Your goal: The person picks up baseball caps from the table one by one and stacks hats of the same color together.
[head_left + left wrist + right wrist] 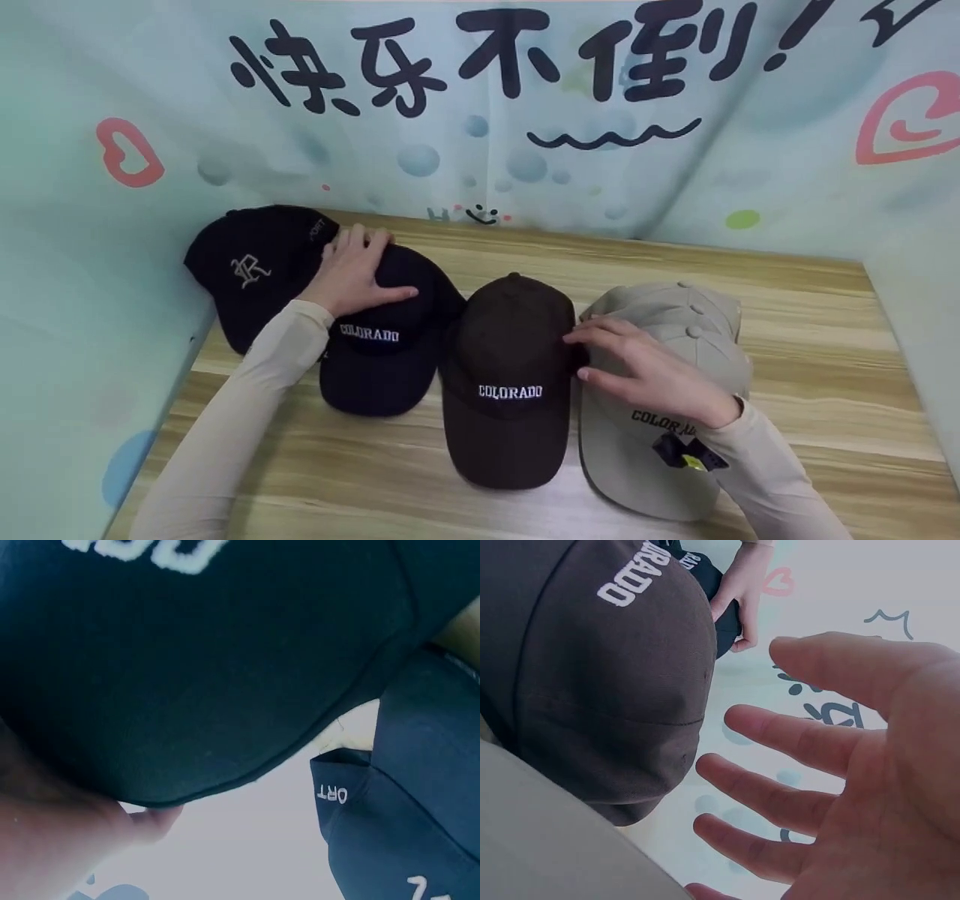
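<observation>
Cap count: I counted four cap positions in a row on the wooden table [810,315]; three were single dark caps, and the fourth was a stack of beige ones showing three top buttons, so I took it for about three caps.
Black cap with R: the black R cap [251,274] lay farthest left, tucked into the corner against the left wall, in soft matte cloth with a pale embroidered letter.
Left hand: my left hand [352,274] rested palm-down with fingers spread and relaxed over the crown of the navy COLORADO cap [379,352], whose back overlapped the black one.
Navy cap detail: the left wrist view showed its curved brim [210,690], smooth with a stitched edge, and white lettering.
Brown cap: the brown COLORADO cap [508,375] sat in the middle, brim toward me, rounded crown with a top button.
Right hand: my right hand [649,371] lay flat on the beige cap stack [660,360], fingers straight and apart, fingertips touching the brown cap's right side; the wrist view confirmed the splayed fingers [780,795].
Edges: printed fabric walls closed in the left, back and right.
Open room: bare tabletop lay to the right of the beige stack and along the near edge.
</observation>
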Demonstrator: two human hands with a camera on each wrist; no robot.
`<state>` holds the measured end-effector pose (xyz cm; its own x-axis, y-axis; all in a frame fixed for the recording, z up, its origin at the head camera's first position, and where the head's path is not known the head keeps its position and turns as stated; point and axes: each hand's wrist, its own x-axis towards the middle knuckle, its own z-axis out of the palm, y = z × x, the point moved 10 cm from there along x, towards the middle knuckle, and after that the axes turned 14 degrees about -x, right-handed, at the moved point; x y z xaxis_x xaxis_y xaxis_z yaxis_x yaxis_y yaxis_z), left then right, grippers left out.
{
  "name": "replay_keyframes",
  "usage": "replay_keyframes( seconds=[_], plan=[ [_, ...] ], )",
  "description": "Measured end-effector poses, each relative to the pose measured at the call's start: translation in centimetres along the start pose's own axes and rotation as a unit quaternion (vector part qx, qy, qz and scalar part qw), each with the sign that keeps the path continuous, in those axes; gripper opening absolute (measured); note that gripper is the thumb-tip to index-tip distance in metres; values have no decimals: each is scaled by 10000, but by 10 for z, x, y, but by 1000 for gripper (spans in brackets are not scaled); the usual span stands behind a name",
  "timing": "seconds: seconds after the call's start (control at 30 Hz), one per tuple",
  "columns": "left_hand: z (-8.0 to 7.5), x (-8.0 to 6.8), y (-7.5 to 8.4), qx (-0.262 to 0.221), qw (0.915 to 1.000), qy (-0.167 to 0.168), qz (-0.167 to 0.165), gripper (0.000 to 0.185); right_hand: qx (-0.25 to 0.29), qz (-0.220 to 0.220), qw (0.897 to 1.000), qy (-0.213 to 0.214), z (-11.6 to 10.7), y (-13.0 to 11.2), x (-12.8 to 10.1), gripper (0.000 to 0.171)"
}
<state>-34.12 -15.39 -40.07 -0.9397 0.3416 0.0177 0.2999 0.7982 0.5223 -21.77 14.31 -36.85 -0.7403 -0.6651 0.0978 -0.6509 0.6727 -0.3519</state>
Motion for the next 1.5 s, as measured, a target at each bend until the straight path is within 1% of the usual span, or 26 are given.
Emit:
replay_keyframes(
  seconds=[0.2,0.3,0.43,0.53,0.57,0.63,0.7,0.77,0.87,0.93,1.03,1.17,1.27,1.37,1.5],
  plan=[
    [1,1,0,141,9998,-47,-156,79,-59,37,9999,-144,3,-2,2,39],
    [0,0,2,80,9998,5,-194,78,-45,-8,9999,-127,4,-3,3,39],
    [-3,-2,10,-66,9999,139,21,74,43,17,9999,-90,4,-1,0,38],
    [-5,-2,15,-158,9996,158,191,73,103,50,9999,-55,4,0,-1,38],
    [-6,-2,15,-223,9995,142,193,73,108,57,9999,-49,4,1,-2,38],
    [-8,-2,13,-359,9992,131,107,74,102,70,9999,-27,4,2,-3,38],
    [-14,-1,7,-485,9986,194,-32,74,99,81,9999,-23,4,2,-3,38],
    [-22,0,-4,-522,9978,351,-197,73,101,83,9999,-20,3,3,-4,39],
    [-40,-2,-27,-452,9954,699,-470,66,93,72,9999,-22,4,3,-4,39],
    [-52,-6,-47,-423,9922,931,-720,59,99,58,9999,-32,4,3,-4,38],
    [-64,-16,-82,-513,9857,1071,-1194,54,88,40,9999,-51,5,3,-5,38],
    [-73,-32,-125,-645,9765,1025,-1781,58,84,40,9999,-80,6,2,-4,39],
    [-76,-42,-149,-705,9722,975,-2010,67,55,46,9999,-122,8,2,-3,39],
    [-77,-47,-164,-696,9717,870,-2083,77,-12,32,9999,-146,10,2,-1,39],
    [-75,-49,-174,-545,9741,732,-2070,86,-40,-69,9999,-108,10,-1,1,37]
  ],
)
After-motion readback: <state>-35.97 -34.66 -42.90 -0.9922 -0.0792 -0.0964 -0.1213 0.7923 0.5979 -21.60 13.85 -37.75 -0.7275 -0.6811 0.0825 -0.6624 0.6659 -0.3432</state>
